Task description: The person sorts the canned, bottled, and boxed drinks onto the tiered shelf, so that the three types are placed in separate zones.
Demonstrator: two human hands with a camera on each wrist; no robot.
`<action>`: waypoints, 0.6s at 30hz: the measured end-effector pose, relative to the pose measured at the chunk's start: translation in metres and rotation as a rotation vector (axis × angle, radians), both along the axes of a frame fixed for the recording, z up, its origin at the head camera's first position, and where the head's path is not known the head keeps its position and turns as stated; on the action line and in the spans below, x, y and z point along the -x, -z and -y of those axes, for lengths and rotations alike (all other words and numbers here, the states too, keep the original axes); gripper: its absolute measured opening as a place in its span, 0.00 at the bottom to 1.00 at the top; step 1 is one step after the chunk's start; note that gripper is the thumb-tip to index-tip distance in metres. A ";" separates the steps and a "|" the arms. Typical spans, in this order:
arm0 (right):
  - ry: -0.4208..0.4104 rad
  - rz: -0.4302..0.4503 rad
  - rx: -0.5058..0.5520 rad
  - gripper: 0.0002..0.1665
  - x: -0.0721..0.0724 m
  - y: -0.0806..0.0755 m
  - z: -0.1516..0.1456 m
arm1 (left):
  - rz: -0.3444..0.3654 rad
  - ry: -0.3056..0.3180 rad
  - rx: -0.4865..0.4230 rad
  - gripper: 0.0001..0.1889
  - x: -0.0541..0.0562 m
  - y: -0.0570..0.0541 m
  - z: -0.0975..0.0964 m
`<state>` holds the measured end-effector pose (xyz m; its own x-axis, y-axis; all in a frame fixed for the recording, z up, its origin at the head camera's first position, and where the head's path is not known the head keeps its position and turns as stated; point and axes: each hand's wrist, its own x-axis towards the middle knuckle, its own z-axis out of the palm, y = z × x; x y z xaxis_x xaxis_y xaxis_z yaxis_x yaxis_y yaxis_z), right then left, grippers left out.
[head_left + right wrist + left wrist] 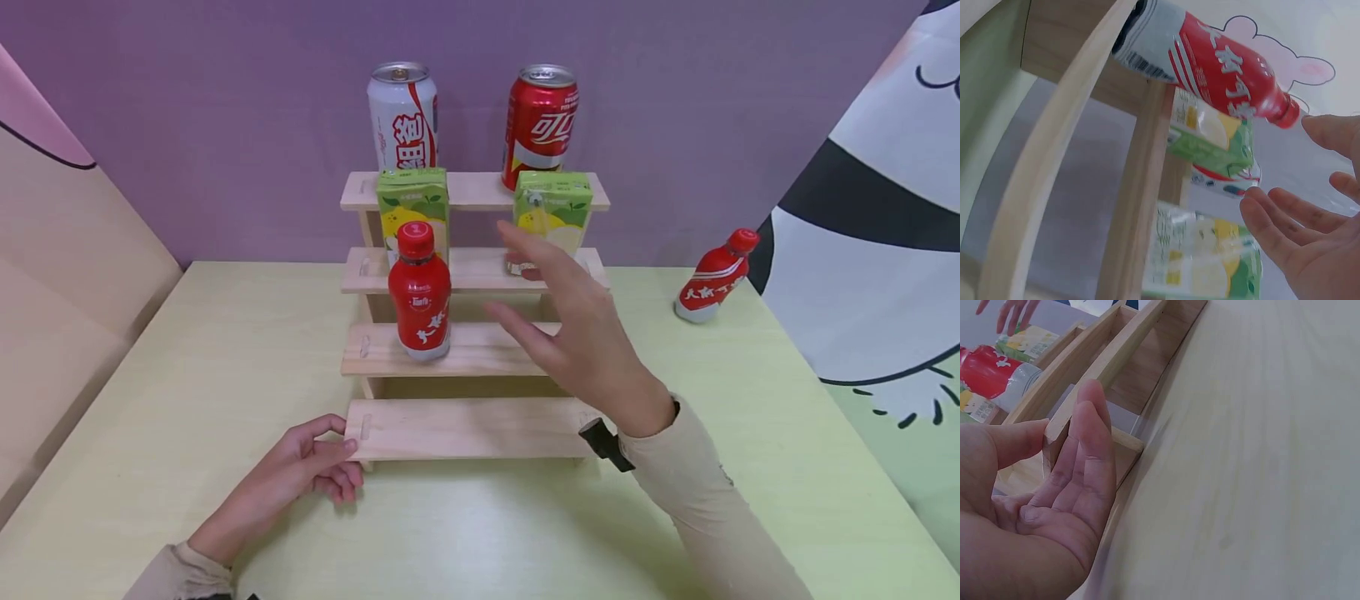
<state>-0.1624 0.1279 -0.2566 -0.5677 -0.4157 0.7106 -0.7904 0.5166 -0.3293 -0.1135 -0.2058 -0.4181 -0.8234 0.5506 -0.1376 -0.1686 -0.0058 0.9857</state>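
Note:
A stepped wooden rack (465,429) stands on the table. My left hand (300,467) grips the left end of its lowest step, thumb on top and fingers below, as the left wrist view shows. A red bottle with a white base (422,292) is upright on the step above. Over the rack's right side hovers my right hand (588,346), fingers extended and spread, holding nothing. Behind its fingertips, a green juice carton (551,204) is partly hidden on a higher step. In the right wrist view, the bottle's red cap (1286,112) lies close to the thumb.
Another green juice carton (412,196) stands behind the bottle. On the top step are a white can (401,117) at left and a red can (542,125) at right. A second red bottle (712,279) stands on the table's far right. A purple wall (262,133) rises behind.

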 end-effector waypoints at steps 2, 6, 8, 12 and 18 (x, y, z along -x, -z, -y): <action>0.009 -0.019 0.007 0.45 -0.001 -0.002 -0.006 | -0.005 0.007 -0.007 0.09 0.001 0.000 0.000; 0.029 -0.061 0.024 0.43 -0.001 -0.008 -0.019 | -0.002 0.010 -0.006 0.10 0.000 0.001 0.000; 0.046 -0.070 0.033 0.43 -0.001 -0.011 -0.025 | -0.002 0.009 -0.006 0.10 0.000 0.003 0.001; 0.104 -0.068 0.050 0.43 0.000 -0.013 -0.038 | -0.001 0.007 -0.003 0.10 0.000 0.003 0.001; 0.171 -0.086 0.087 0.43 0.005 -0.012 -0.056 | -0.003 0.006 -0.003 0.11 0.001 0.002 0.000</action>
